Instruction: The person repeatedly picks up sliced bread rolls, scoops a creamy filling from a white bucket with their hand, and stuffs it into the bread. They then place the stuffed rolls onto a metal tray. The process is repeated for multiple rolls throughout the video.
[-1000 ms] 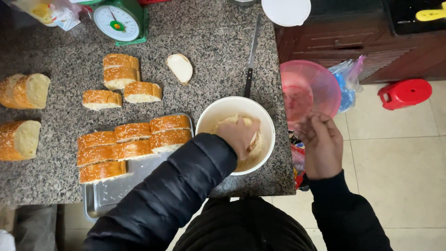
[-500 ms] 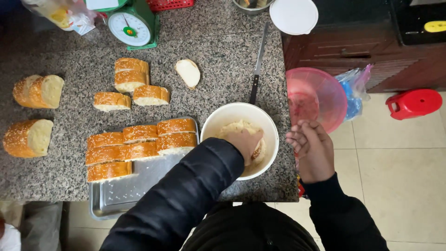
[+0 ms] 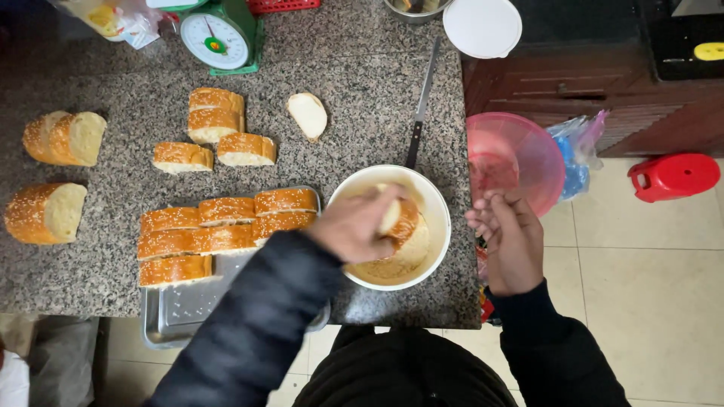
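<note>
Dipping a bread slice (image 3: 398,215) into the batter of the white bowl (image 3: 437,226), the left hand (image 3: 354,226) grips that slice while the right hand (image 3: 507,237) hangs empty, fingers loosely spread, off the tabletop (image 3: 362,83) edge. Judging by the layout, six slices sit on the metal tray (image 3: 177,313); several pieces on the tabletop remain.
</note>
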